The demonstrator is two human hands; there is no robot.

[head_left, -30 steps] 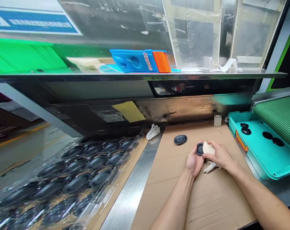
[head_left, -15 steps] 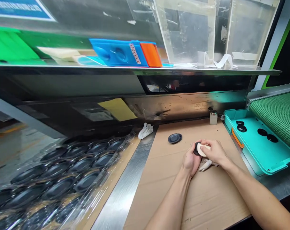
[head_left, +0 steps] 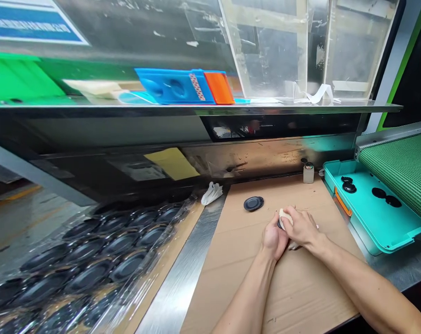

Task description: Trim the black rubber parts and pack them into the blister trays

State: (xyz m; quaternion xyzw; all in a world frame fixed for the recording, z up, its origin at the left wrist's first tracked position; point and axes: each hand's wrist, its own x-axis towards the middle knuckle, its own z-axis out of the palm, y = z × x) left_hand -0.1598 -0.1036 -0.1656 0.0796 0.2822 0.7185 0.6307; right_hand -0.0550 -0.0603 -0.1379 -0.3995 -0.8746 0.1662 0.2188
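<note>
My left hand [head_left: 273,237] grips a small black round disc [head_left: 279,224], mostly hidden between both hands above the brown cardboard sheet [head_left: 301,287]. Pressed against the disc is a pale cloth pad [head_left: 284,215], held in my right hand [head_left: 300,228]. A second black disc [head_left: 253,203] lies flat on the cardboard just beyond and to the left of my hands.
A clear plastic tray of several black discs [head_left: 92,260] lies at the left. A teal tray [head_left: 370,208] holding a few black discs sits at the right, beside a green conveyor belt [head_left: 401,167]. A small bottle [head_left: 308,172] and a crumpled white cloth [head_left: 211,193] stand near the back wall.
The right hand has slid the pale pad leftward over the disc, so the disc is now nearly covered. The camera view shifted slightly.
</note>
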